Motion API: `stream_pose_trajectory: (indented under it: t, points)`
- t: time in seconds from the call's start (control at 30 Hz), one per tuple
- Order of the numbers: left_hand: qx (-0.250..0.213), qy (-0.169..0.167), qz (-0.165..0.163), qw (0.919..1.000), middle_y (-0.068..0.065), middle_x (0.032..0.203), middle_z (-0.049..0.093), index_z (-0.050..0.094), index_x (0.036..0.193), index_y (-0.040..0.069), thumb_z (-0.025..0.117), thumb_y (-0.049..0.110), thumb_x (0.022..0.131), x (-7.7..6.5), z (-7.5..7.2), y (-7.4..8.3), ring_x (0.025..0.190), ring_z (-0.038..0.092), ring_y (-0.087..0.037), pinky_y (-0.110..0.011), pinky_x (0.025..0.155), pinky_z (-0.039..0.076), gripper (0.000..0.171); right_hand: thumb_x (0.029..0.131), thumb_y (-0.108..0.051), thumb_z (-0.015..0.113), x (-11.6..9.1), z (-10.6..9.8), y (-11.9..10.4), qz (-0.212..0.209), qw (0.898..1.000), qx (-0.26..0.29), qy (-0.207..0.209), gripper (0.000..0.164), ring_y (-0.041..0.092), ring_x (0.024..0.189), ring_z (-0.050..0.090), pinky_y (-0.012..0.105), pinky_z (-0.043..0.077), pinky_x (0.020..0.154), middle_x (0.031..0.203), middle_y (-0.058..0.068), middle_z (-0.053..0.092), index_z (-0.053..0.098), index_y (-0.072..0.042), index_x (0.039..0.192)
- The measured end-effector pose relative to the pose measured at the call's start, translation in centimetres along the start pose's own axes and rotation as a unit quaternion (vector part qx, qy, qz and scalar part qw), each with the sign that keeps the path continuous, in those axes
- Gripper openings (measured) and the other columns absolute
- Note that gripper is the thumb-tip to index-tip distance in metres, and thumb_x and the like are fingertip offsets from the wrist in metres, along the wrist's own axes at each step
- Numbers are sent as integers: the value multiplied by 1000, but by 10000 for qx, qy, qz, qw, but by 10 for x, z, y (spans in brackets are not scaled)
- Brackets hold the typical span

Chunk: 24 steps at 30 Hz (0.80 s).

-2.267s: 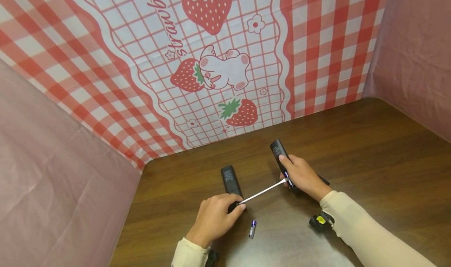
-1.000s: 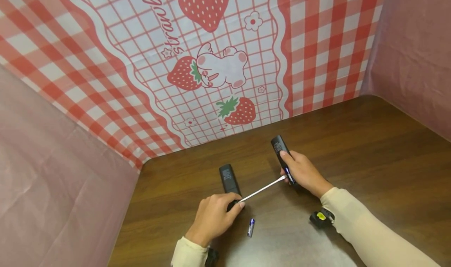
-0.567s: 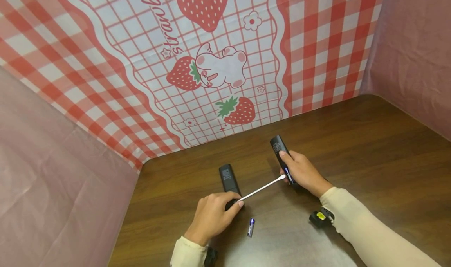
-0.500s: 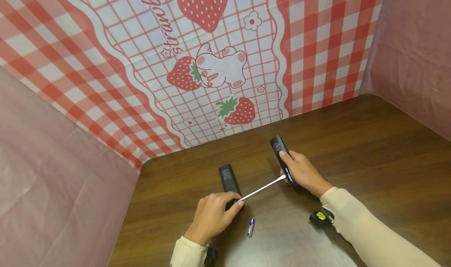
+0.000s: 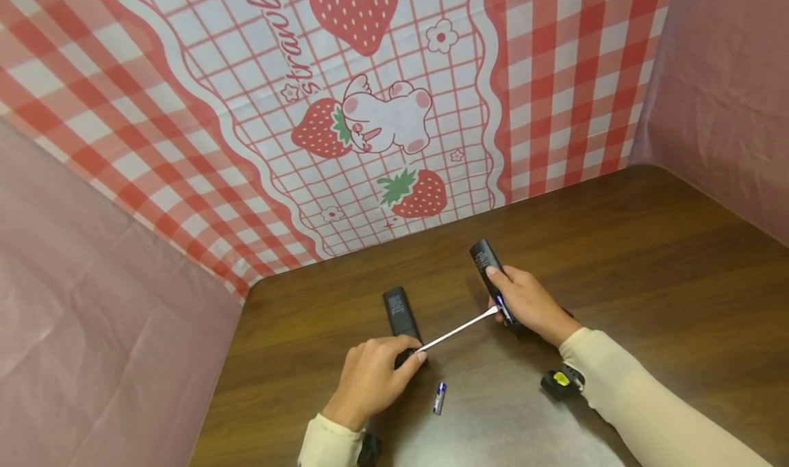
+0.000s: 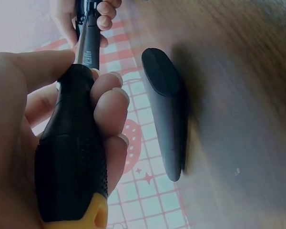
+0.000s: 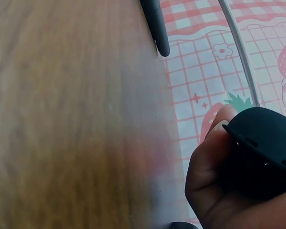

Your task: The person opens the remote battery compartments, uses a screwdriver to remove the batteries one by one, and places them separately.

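Observation:
My left hand (image 5: 372, 378) grips a screwdriver by its black handle (image 6: 71, 157), which ends in yellow. The thin metal shaft (image 5: 456, 331) reaches across to the right, its flat tip right at the battery slot of a black remote control (image 5: 483, 256). That remote is in my right hand (image 5: 530, 299), thumb on its back, with a blue and silver battery (image 5: 503, 308) showing in the uncovered slot. Behind my left hand a second black remote (image 5: 397, 309) lies on the table, partly covered by that hand in the head view. A loose battery (image 5: 439, 398) lies nearer me.
The brown wooden table (image 5: 616, 248) ends at a strawberry-print cloth (image 5: 394, 111) hung behind it. Pink cloth walls (image 5: 111, 303) stand at both sides. A dark object (image 7: 183, 225) just enters the bottom of the right wrist view.
My right hand and its remote have shifted slightly left and towards me against the screwdriver tip. My left hand, the second remote and the loose battery stay in place over the last half second.

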<state>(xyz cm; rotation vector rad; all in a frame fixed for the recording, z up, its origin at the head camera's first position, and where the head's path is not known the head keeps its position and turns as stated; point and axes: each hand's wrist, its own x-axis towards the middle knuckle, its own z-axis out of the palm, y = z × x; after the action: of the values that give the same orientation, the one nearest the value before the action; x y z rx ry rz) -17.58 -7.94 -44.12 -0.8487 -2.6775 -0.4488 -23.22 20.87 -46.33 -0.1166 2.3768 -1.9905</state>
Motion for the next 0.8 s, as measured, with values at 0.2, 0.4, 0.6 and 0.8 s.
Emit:
stream_pose_trajectory:
  t: [0.2,0.4,0.6,0.8]
  points:
    - [154,17,113,9998,16,88,72,75,97,31,70,39,93,1,-2,3,71,68,-9,-31,53,46,10,108,-40,40,-1,-1,-1,-5,10000,-12,-81,48,21,56,59,36,52,51,75,12,62,51,7,107]
    - [680,137,393,9968,14,82,70,76,97,30,70,42,92,3,-8,11,63,65,-10,-30,47,42,14,108,-39,40,-2,-2,-1,29,9998,-145,-97,48,21,56,60,37,52,51,75,12,62,51,8,110]
    - [994,180,586,9932,12,75,66,75,94,28,69,42,93,6,-16,18,58,62,-10,-30,45,41,15,108,-38,41,-2,-3,0,-1,9997,-252,-75,48,21,55,60,37,52,52,73,12,62,51,9,108]
    - [970,54,640,9932,9,74,66,76,94,24,70,38,93,5,-23,23,55,58,-7,-28,44,41,15,108,-38,43,-1,-1,-1,-14,9999,-136,-70,47,22,55,60,36,53,52,73,12,62,52,8,106]
